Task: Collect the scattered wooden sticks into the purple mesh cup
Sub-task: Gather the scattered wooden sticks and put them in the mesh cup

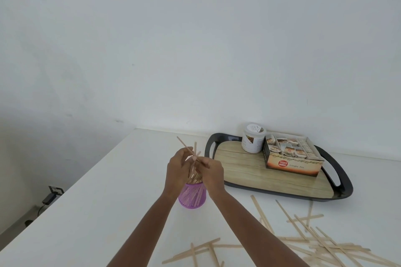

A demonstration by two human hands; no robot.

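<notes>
White table [97, 212], purple mesh cup [192, 195] of pale wooden sticks [321, 243], both hands' fingers [187, 154] pinching one.

A: Views?
B: One only, head-worn wide-angle, looking forward and down across the white tabletop [104, 212] toward the plain white wall [195, 39].
A: Range?
B: Arm's length, hands centred.

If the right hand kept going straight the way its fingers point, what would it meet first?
The right hand points up and left toward the left hand, close above the purple mesh cup. It would likely meet the left hand's fingers first, at the sticks they share; depth is unclear.
</notes>
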